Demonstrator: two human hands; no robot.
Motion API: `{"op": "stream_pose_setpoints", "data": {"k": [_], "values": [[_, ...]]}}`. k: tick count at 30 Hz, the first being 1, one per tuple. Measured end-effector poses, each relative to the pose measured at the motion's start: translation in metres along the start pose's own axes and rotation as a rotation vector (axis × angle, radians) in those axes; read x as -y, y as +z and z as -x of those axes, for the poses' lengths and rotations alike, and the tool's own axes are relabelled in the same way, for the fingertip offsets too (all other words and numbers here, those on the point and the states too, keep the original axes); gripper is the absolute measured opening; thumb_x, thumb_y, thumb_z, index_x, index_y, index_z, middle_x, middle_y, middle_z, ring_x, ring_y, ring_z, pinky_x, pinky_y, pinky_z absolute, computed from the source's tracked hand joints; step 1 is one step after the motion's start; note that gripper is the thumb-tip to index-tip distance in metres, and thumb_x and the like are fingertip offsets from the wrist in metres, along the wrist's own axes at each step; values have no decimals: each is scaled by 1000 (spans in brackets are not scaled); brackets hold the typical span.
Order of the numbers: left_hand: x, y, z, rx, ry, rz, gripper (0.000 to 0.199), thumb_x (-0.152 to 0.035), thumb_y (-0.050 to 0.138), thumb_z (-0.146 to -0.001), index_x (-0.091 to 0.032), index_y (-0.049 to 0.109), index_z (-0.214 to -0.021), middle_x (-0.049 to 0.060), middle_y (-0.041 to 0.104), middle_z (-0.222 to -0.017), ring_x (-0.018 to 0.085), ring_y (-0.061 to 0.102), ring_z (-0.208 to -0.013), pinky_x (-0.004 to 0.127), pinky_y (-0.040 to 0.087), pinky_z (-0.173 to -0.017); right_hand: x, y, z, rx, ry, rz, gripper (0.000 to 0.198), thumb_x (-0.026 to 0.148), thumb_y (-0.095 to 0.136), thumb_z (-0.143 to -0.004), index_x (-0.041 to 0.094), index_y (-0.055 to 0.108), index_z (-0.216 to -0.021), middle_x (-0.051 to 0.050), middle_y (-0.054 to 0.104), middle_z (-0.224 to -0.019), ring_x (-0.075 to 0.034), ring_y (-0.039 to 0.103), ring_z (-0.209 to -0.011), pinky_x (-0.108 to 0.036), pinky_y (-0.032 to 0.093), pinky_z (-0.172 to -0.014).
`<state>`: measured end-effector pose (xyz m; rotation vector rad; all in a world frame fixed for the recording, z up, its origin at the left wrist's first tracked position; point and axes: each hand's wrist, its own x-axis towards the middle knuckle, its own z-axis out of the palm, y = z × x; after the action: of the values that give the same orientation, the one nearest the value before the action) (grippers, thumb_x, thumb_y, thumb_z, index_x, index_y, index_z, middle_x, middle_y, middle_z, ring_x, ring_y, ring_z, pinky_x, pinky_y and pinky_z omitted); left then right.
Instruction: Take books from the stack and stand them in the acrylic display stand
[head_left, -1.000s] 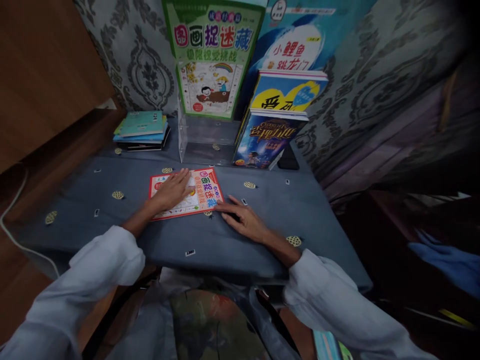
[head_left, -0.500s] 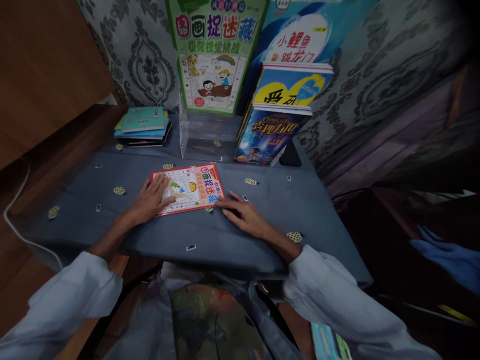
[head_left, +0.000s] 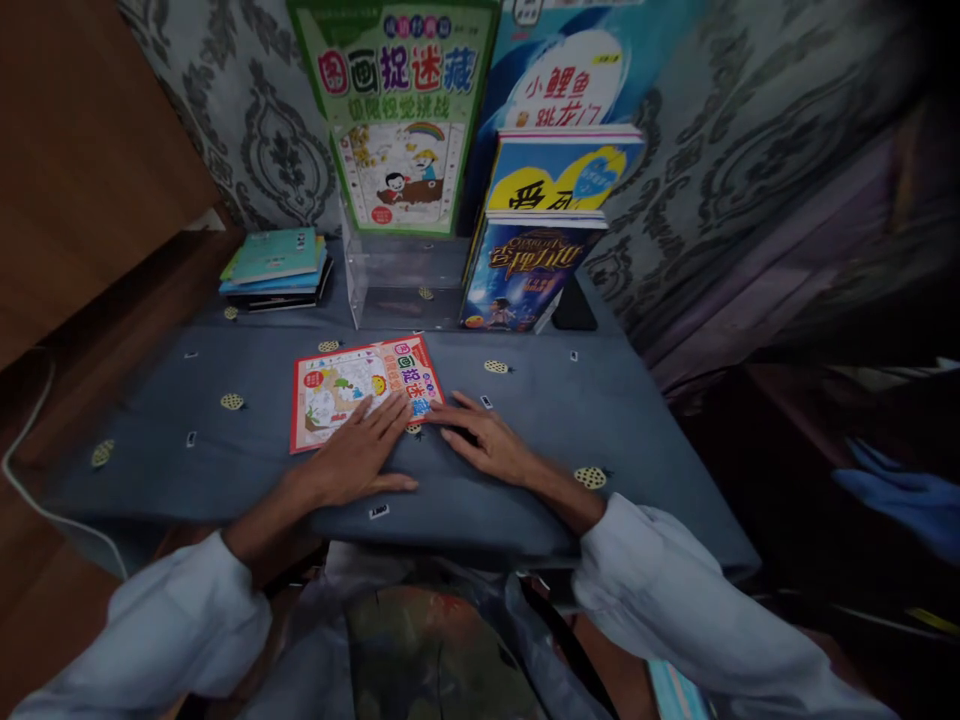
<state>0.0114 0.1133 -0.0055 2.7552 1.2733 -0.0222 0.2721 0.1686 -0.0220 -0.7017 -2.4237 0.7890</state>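
Pressing lightly, it seems, the left hand (head_left: 360,450) is laid flat over the lower edge of the red-bordered book (head_left: 337,382), fingers outstretched, thumb parted wide, nothing gripped. The book is set flat, cover up, on the grey bench (head_left: 645,450), in front of the clear stand (head_left: 375,303). And at the lower right corner, the right hand (head_left: 487,440) is placed, its fingers loosely apart; nothing is grasped there either, and the corner looks to be just touched by the index fingertip.

For steadying the cover well, pressure is best kept even and light: a thin book like this could be skidded or creased by a hard push from one side. The corner is best guarded by the right fingertip, with the left palm held low so the edge is not curled.

Now, what cannot be made out? Part of the cover picture is hidden by the left fingers, and the right palm's underside is lost to view. The tall green book (head_left: 401,110) is cut off at the top, a teal item (head_left: 675,690) is cropped below the right sleeve (head_left: 660,600), and the far right is swallowed by shadow.
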Motion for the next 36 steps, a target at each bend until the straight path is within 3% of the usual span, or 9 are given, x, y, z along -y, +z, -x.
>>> {"op": "stream_pose_setpoints", "data": {"k": [5,10,13,18,22,27,32,36], "values": [[20,-10,-25,66,11,80,80,-67,20,-101,-19,8,-163,12,14,-169,22,8,-158,43,6,-127,0,1,0,-30,-40,32,40,20,49,-100,26,60,-137,-8,69,-133,-23,58,-133,-58,34,-121],[73,-23,-33,116,-368,-5,67,-50,23,-105,-13,21,-160,15,16,-169,27,14,-157,54,16,-124,-1,3,2,-98,-100,96,33,21,52,-99,22,66,-128,-10,73,-125,-23,63,-126,-56,40,-116],[89,-28,-31,92,-454,-81,62,-45,29,-104,-11,31,-157,18,28,-166,29,28,-153,52,27,-120,3,2,2,-144,-110,157,29,21,52,-98,22,69,-121,-9,76,-117,-23,67,-115,-53,44,-110],[65,-39,-24,21,-530,-226,55,-46,30,-104,-11,51,-141,22,57,-142,35,55,-130,48,51,-95,14,-8,-2,-82,45,343,30,23,48,-101,20,71,-119,-11,78,-104,-25,65,-101,-47,47,-98],[32,-52,-22,78,-628,-213,52,-48,35,-103,-11,55,-133,20,73,-107,34,71,-101,40,54,-79,9,-18,-12,-45,185,449,32,27,45,-103,20,66,-127,-13,72,-124,-29,58,-122,-53,38,-110],[9,-58,-20,118,-623,-122,45,-44,37,-104,-13,56,-130,16,75,-97,32,73,-93,39,53,-77,8,-7,-35,-42,261,549,37,28,44,-103,15,62,-133,-17,61,-142,-32,45,-142,-58,31,-118],[5,-49,-23,-56,-569,-238,36,-32,33,-104,-13,63,-112,18,67,-112,31,63,-109,36,55,-78,36,36,-63,14,165,400,50,33,45,-103,9,47,-147,-20,46,-155,-29,31,-152,-50,28,-124],[7,-39,-24,-116,-553,-271,39,-30,28,-105,-13,64,-110,18,64,-109,30,60,-107,36,55,-80,43,55,-69,34,185,377,65,41,49,-102,1,37,-152,-24,36,-160,-30,24,-154,-49,22,-127]]}}
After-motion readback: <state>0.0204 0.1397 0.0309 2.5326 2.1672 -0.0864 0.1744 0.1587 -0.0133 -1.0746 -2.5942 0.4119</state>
